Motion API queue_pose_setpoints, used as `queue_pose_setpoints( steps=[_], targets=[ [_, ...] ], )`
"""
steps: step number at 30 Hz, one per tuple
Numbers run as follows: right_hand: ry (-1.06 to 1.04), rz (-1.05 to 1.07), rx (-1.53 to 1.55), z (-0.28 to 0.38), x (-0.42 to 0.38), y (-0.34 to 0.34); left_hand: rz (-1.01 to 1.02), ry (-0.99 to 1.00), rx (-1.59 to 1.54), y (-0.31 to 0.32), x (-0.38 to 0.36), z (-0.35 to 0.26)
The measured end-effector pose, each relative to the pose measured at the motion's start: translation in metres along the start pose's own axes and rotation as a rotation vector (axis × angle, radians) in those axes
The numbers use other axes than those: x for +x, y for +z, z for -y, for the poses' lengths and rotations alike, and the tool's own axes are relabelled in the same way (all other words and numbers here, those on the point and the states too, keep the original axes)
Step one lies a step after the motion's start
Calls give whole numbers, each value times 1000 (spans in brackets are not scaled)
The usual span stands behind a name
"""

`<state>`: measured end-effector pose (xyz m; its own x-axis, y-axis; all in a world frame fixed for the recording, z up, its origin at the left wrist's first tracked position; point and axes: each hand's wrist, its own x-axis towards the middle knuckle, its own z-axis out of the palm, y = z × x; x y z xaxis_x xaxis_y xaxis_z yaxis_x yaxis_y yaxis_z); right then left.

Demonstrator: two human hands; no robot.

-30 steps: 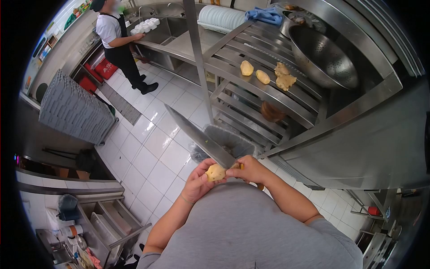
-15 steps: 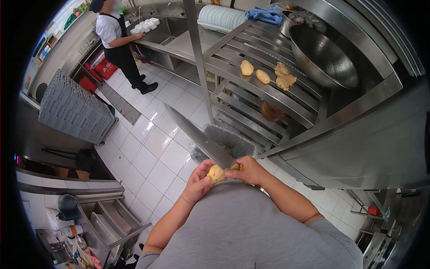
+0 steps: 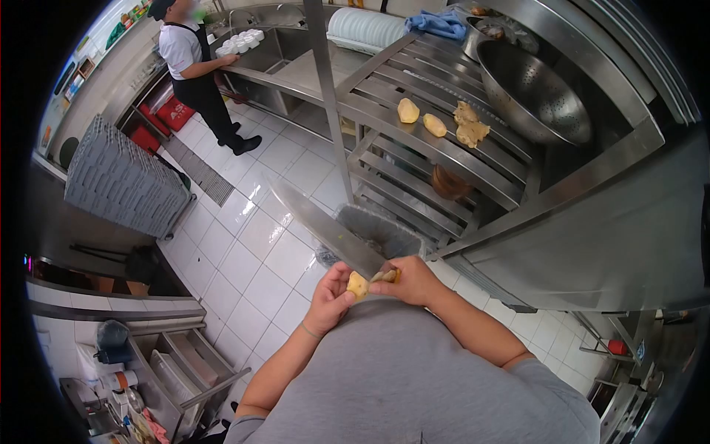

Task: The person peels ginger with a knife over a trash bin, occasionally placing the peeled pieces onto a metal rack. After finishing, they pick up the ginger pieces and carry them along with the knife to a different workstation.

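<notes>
Close to my chest, my left hand [image 3: 330, 298] grips a pale yellow ginger-like root piece [image 3: 357, 286] between thumb and fingers. My right hand [image 3: 410, 281] is closed round the handle end of a large knife [image 3: 325, 226]. Its wide blade points up and to the left, with its lower part against the root. On the slatted metal shelf ahead lie two peeled yellow pieces [image 3: 408, 111] [image 3: 434, 125] and a knobbly brown unpeeled root [image 3: 470, 124]. A lined bin [image 3: 392, 235] stands below the blade.
A large metal colander [image 3: 532, 92] sits on the shelf's right side, near a blue cloth [image 3: 438, 25]. A metal post [image 3: 333, 111] rises at the shelf's left corner. Another person [image 3: 194, 70] stands at the sink. Stacked grey crates [image 3: 122, 177] are at left.
The knife blade has shifted slightly down and its angle has changed a little over the root. Both hands keep their hold in nearly the same place.
</notes>
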<state>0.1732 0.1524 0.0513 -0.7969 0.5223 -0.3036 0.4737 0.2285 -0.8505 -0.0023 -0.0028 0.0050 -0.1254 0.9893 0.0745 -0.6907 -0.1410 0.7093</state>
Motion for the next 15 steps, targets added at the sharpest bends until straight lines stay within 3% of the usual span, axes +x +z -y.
queue_pose_setpoints(
  steps=[6, 9, 11, 15],
  targets=[
    [-62, -17, 79, 3, -2, 2, -23, 26, 104, 1, 2, 2],
    [-73, 1, 82, -1, -1, 6, -89, -11, 203, -14, -1, 13],
    [-81, 12, 55, -2, 0, 5, -169, 67, 298, -25, 3, 21],
    [3, -241, 126, -30, 16, -7, -172, 14, 77, -15, 4, 4]
  ],
)
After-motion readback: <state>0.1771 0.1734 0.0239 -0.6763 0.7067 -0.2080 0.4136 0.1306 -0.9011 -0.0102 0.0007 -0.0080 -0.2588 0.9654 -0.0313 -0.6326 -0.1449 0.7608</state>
